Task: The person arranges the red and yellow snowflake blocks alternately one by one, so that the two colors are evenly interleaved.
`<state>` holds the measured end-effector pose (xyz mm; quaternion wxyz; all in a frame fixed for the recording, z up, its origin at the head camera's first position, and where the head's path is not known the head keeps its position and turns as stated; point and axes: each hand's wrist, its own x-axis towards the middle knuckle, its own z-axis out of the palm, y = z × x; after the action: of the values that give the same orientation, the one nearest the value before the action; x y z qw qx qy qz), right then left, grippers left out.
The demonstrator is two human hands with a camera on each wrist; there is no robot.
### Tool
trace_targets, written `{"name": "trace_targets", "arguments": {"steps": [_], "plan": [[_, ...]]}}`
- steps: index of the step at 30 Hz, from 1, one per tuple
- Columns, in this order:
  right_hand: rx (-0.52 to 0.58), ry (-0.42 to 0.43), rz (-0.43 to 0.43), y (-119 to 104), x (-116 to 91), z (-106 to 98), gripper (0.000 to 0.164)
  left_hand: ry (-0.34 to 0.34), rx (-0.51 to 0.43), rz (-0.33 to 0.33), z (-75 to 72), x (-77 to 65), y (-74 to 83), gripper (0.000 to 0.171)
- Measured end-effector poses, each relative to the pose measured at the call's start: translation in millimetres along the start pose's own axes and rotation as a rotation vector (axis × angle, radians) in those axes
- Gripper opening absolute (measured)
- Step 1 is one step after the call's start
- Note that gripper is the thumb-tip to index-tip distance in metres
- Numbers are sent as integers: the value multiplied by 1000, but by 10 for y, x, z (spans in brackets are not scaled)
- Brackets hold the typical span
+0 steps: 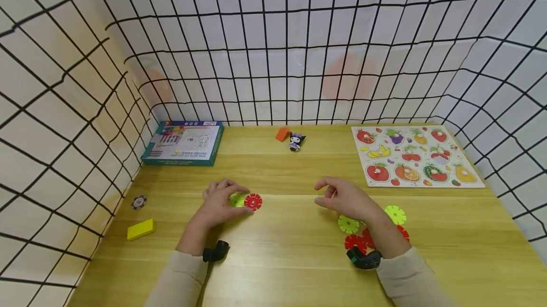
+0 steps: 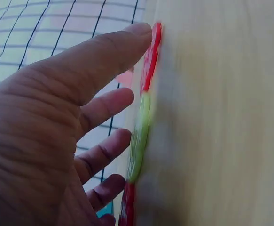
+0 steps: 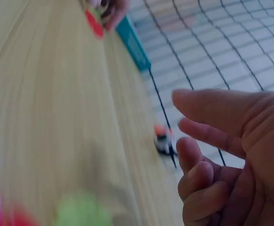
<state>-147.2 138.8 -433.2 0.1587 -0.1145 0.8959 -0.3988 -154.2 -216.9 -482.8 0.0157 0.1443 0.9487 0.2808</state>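
Note:
My left hand point(image 1: 222, 202) is at the left of the table, its thumb and fingers spread around joined notched plastic discs. A red disc point(image 1: 253, 202) lies at the thumb and a yellow-green disc point(image 1: 236, 199) is partly covered by the hand. In the left wrist view another red disc point(image 2: 127, 207) continues the row, and the thumb overlaps the upper red one. Whether the fingertips press on the discs, I cannot tell. My right hand point(image 1: 348, 197) hovers over the table, fingers loosely bent and holding nothing. Near its wrist lie a yellow-green disc point(image 1: 348, 224) and several red discs point(image 1: 354, 243).
A boxed set point(image 1: 185, 143) sits at the back left, with a poker chip point(image 1: 138, 202) and yellow block point(image 1: 141, 229) nearer. An orange block point(image 1: 282, 134) and small figurine point(image 1: 296, 141) stand at the back. A fruit puzzle board point(image 1: 416, 157) lies right. Black grid mesh point(image 1: 282, 45) surrounds the table.

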Motion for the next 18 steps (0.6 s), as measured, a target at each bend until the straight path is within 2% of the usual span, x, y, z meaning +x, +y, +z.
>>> {"name": "trace_targets", "arguments": {"steps": [5, 8, 13, 18], "plan": [[-73, -34, -16, 315, -194, -201, 30, -4, 32, 31, 67, 55, 113, 51], [-118, -67, -20, 430, -282, -267, 32, -9, 37, 45, 93, 77, 150, 49], [-179, -120, -4, 488, -372, -297, 39, -25, 49, 54, 100, 91, 172, 48], [-227, -145, -19, 516, -404, -271, 40, -55, 19, 40, 78, 98, 172, 48]]}}
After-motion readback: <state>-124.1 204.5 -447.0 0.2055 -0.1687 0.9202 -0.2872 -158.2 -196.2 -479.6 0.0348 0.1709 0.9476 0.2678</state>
